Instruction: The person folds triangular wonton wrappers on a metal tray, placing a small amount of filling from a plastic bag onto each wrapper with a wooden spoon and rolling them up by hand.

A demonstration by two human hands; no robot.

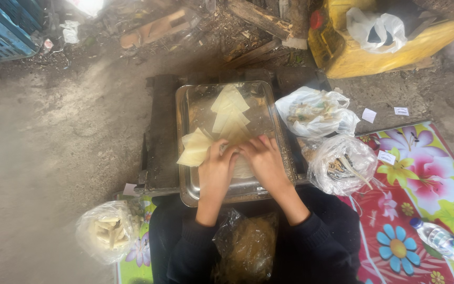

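Observation:
A square metal tray point(190, 113) rests on a dark low stand in front of me. Pale triangular dough sheets point(230, 113) lie in a row down its middle, and more folded sheets point(194, 147) sit at its left. My left hand point(217, 171) and my right hand point(264, 160) press side by side on a pale dough piece point(243, 169) at the near part of the tray, fingers curled over it. Most of that piece is hidden under my hands.
Two clear plastic bags point(316, 111) point(342, 164) with food stand right of the tray. Another bag point(106, 231) with pale strips lies at lower left, and a bag point(248, 247) rests in my lap. A flowered mat point(421, 179) holds a plastic bottle point(440, 239). A yellow container point(363, 50) stands behind.

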